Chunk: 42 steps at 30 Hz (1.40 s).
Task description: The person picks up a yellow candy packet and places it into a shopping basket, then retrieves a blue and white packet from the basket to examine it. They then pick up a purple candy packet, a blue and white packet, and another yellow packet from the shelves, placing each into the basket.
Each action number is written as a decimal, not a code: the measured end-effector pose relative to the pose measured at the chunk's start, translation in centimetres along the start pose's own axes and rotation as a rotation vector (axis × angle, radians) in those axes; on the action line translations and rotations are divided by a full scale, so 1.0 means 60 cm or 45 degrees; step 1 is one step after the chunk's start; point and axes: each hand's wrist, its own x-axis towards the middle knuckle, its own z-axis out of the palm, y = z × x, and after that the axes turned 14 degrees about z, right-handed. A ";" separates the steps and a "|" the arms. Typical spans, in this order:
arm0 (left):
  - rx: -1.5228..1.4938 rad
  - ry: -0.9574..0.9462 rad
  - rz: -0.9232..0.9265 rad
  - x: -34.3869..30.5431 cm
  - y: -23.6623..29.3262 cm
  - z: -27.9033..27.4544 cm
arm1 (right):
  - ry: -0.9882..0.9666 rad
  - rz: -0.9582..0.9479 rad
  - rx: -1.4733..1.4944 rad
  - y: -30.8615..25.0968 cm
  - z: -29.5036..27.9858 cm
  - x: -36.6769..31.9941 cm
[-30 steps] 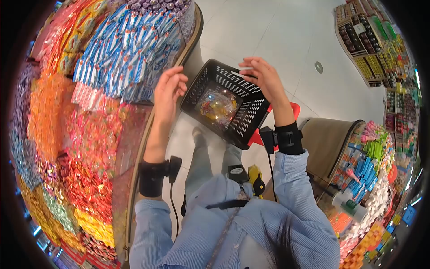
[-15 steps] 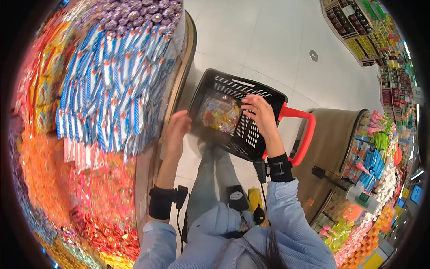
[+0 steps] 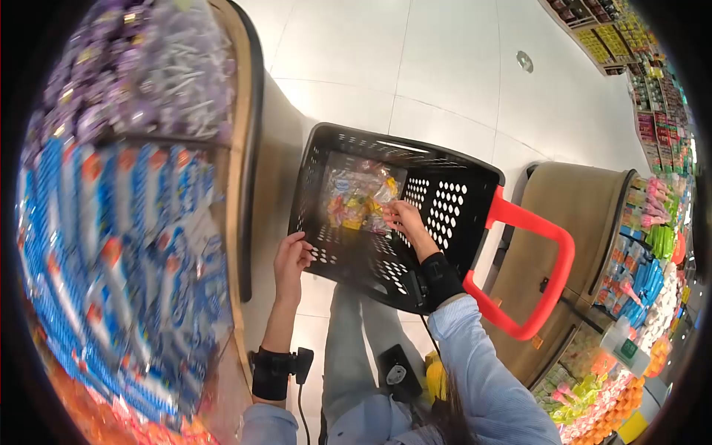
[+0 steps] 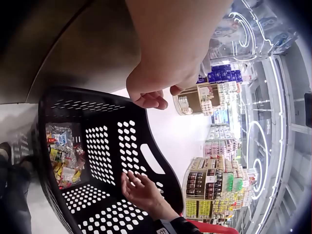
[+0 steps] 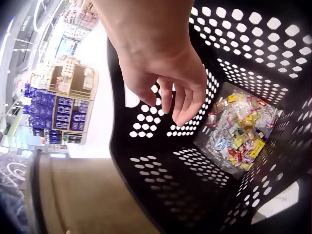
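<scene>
A black shopping basket (image 3: 326, 137) with round holes and a red handle (image 3: 549, 289) stands in front of the person. At its bottom lies a clear plastic bag of wrapped candies (image 3: 356, 204), seen in the right wrist view as a crinkled heap of candy (image 5: 239, 136). My right hand (image 3: 406, 219) hangs inside the basket's opening, above the holed wall, fingers loosely bent and holding nothing. Just outside the near left rim is my left hand (image 3: 291, 259), its fingers loosely curled and empty, overlapping the basket's edge in the head view.
On the left, a candy bin (image 3: 241, 148) holds blue-and-white wrapped bars (image 3: 119, 274) and purple-wrapped sweets (image 3: 96, 89). A wooden-sided stand (image 3: 564, 222) with colourful sweets is at the right. Tiled floor (image 3: 445, 67) stretches beyond the basket, toward stocked shelves (image 3: 593, 37).
The head view has shifted, bringing the basket closer and the blue bars lower left. Both empty hands have come down, the right one into the basket's opening, the left to its rim.
</scene>
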 end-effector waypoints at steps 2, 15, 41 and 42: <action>-0.011 0.006 -0.010 0.030 -0.022 0.009 | 0.041 0.052 -0.021 0.014 -0.018 0.061; -0.029 -0.053 -0.018 0.138 -0.105 0.043 | 0.343 0.174 -0.311 0.144 -0.082 0.362; 0.029 -0.115 -0.054 0.175 -0.183 0.051 | 0.394 -0.270 -1.248 0.155 -0.066 0.487; 0.043 -0.133 -0.033 0.177 -0.182 0.051 | 0.382 -0.309 -1.349 0.153 -0.062 0.497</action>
